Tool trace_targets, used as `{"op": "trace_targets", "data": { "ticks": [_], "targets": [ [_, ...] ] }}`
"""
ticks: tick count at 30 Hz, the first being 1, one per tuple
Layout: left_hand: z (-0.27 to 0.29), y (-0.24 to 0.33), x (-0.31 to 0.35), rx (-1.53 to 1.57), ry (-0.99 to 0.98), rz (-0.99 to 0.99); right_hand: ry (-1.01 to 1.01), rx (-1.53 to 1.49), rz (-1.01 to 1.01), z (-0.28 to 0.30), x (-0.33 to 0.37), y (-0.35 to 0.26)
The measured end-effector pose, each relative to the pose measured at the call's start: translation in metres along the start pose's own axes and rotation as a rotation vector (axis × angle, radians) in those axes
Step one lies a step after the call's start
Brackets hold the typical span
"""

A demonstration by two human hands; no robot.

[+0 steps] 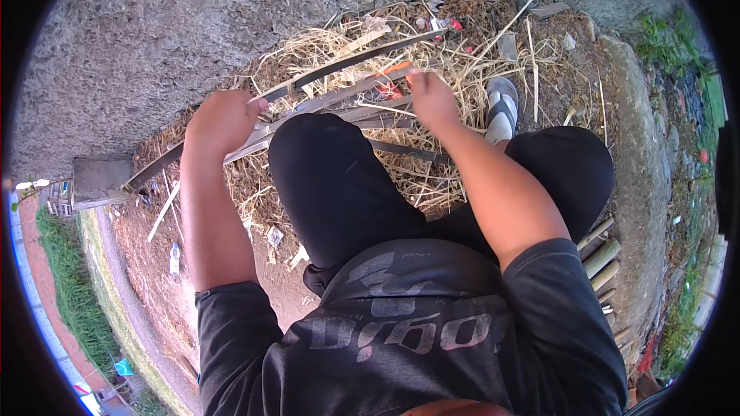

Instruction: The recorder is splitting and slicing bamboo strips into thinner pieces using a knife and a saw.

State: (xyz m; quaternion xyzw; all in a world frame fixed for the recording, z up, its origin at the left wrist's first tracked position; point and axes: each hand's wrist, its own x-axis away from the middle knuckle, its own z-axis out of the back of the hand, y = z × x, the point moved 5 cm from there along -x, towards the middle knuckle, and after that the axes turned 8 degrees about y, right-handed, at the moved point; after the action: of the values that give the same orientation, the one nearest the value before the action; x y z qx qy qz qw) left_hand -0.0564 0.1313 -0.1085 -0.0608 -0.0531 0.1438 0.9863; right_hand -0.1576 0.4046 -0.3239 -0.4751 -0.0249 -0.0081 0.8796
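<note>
A long, thin, dark strip (351,60), which looks like split bamboo, runs from the far middle down to the left. My left hand (222,123) is closed around it. My right hand (434,100) grips what looks like a knife with an orange handle (399,69). Its long grey blade seems to point left, below the strip and close to it, but where it ends among the other strips I cannot tell. More grey strips (370,112) lie under it, partly hidden by my left knee.
Pale shavings (455,139) cover the ground between my legs and the rough grey wall (169,38). A concrete block (100,177) stands at the left, near a plastic bottle (174,260). Several cut poles (603,258) lie at the right beside a stone ledge (636,123). My sandalled foot (502,112) is among the shavings.
</note>
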Motion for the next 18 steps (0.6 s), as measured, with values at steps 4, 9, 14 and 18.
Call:
{"op": "trace_targets", "data": {
  "ticks": [4,9,14,18],
  "targets": [
    [-0.002,-0.004,-0.011,0.021,-0.082,0.04,-0.248,-0.076,0.287,-0.031,0.032,-0.041],
    [-0.004,0.003,-0.008,-0.03,-0.18,0.027,-0.18,0.114,-0.074,-0.011,0.001,0.002],
    [-0.002,0.004,0.001,-0.031,-0.084,0.033,-0.055,0.182,-0.158,0.014,-0.026,0.022],
    [-0.008,-0.002,-0.008,-0.031,-0.131,0.062,-0.09,-0.054,0.115,-0.015,0.012,-0.028]
  ]
}}
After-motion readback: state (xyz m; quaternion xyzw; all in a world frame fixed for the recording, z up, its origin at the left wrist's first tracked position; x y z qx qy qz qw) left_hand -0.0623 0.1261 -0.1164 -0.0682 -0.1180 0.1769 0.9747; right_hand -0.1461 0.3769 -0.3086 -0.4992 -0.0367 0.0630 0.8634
